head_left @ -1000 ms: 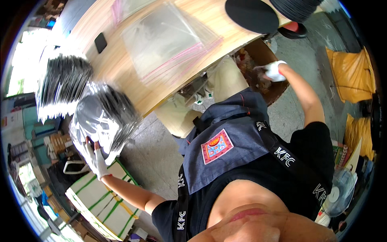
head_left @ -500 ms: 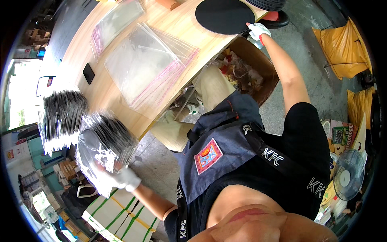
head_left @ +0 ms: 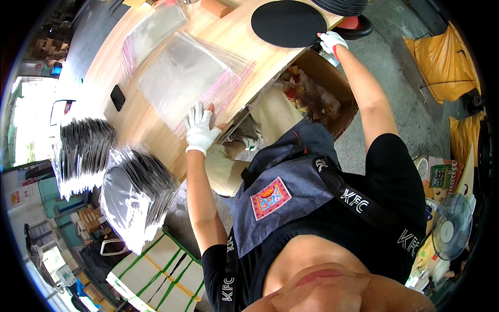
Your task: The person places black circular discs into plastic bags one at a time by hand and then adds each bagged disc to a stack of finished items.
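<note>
My left hand, in a white glove with bare thumb and fingertips, lies spread on the near end of a stack of clear plastic bags. Its fingers reach the pink-striped edge of the bags. At the far right of the table, my right hand, also gloved, pinches the near right rim of a flat black round disc. The disc lies on the tabletop. On the left stand two piles of bagged black discs, one farther off and one closer to me.
A second stack of clear bags and a phone lie on the wooden table. More black discs sit at the far right corner. Below stands a carton of scraps. Strapped white boxes and a fan flank me.
My left hand has left the nearer bagged pile and moved up and right onto the clear bags. My right hand stays at the disc's rim.
</note>
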`<state>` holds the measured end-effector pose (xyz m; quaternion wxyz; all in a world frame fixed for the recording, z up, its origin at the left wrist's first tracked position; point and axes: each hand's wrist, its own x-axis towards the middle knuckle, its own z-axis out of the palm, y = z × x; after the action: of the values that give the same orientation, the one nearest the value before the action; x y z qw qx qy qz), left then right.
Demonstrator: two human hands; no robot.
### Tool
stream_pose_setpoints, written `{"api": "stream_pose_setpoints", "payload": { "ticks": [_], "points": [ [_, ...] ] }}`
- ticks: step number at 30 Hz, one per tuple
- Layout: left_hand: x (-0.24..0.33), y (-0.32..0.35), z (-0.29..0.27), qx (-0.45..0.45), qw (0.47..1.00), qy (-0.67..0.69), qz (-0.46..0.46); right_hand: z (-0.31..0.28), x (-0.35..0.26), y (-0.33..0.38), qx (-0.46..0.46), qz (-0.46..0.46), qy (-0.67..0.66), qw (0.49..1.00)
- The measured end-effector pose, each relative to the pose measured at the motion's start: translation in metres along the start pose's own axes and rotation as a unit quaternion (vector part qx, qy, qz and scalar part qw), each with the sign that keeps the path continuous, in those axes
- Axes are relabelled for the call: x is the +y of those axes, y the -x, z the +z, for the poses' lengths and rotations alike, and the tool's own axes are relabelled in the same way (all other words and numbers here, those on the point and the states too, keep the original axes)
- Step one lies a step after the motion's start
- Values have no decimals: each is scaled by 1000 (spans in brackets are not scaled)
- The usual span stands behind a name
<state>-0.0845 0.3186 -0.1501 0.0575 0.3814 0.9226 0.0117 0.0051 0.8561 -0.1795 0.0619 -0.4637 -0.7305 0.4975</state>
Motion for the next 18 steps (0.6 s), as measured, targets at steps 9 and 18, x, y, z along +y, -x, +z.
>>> {"api": "stream_pose_setpoints", "payload": {
  "ticks": [9, 18],
  "points": [
    [-49, 3, 18, 39, 996, 7, -78, 13, -46, 56, 153, -295, 384, 861],
    [-48, 7, 23, 61, 996, 6, -66, 28, -45, 48, -22, -508, 490, 708]
  ]
}}
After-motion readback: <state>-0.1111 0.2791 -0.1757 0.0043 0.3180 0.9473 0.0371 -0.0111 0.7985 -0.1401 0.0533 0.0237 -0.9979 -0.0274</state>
